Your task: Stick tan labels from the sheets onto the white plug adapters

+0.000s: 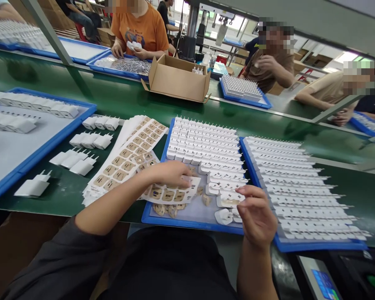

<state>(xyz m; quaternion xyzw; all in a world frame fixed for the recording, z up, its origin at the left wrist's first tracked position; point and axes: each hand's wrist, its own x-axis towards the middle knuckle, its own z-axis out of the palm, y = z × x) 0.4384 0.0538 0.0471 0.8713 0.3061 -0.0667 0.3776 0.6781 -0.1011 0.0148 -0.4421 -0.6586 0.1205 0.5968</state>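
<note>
The label sheet (171, 192) lies at lower centre, long axis running left to right, pinched by the left hand (171, 173). The right hand (256, 214), fingers curled in a narrow grip, touches a white adapter (229, 200) in the blue tray (187, 223). A green desk (112, 98) spans the busy workshop.

A blue plastic tray of white plug adapters (206, 146) lies in the middle of the green conveyor belt (118, 98). Touching its right edge lies a second blue tray of white adapters in rows (300, 187). Left of the middle tray lies a fanned stack of white label sheets (128, 154), and one white label sheet (171, 193) rests across the tray's near left part. Further left, loose white adapters (81, 154) lie on the belt, beside a large blue-rimmed tray (34, 154). Far across the belt stands an open brown cardboard box (178, 79).
</note>
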